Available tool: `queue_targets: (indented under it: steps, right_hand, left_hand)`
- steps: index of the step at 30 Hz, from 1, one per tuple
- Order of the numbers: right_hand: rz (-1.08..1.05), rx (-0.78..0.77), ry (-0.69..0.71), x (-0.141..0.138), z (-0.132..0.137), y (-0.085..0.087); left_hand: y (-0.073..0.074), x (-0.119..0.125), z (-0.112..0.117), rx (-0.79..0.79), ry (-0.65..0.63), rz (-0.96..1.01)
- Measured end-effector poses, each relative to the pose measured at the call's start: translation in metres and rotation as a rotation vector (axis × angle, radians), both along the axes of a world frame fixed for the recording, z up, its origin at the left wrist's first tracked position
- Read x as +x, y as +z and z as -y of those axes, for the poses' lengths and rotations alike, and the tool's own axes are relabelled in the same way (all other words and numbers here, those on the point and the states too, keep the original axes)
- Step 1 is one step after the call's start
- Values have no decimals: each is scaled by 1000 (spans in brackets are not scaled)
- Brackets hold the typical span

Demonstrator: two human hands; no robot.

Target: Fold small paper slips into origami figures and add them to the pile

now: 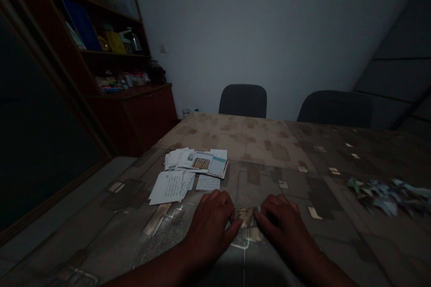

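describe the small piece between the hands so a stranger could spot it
On the big patterned table, look at the near side, between the left hand and right hand. The small tan piece there has dark markings and, unlike the white cards beyond, is held.

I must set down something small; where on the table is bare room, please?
Free: tabletop between paper cards and blurred pile, beyond the hands; also left of the cards. Crowded: near middle, where left hand and right hand hold a small piece.
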State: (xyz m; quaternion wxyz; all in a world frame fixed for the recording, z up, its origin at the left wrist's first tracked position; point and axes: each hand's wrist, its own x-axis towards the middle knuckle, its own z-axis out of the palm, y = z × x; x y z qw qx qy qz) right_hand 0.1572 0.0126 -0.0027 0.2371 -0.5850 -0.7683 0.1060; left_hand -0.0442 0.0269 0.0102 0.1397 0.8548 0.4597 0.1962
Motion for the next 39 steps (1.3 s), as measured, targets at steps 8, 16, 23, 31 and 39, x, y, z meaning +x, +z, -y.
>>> queue_targets:
  steps: [8, 16, 23, 31, 39]
  right_hand:
    - [-4, 21, 13, 1, 0, -3]
    - [-25, 71, 15, 2, -1, -4]
    - [0, 106, -44, -2, 1, -7]
    - [31, 84, -80, -4, 3, -3]
    - [50, 66, -80, -5, 3, -1]
  left_hand:
    - [-1, -2, -1, 24, -12, -19]
    - [-1, -3, -1, 14, -9, -8]
    - [2, 0, -1, 6, 10, -1]
    - [-1, 0, -2, 2, 30, 25]
    - [-1, -1, -3, 5, 38, 37]
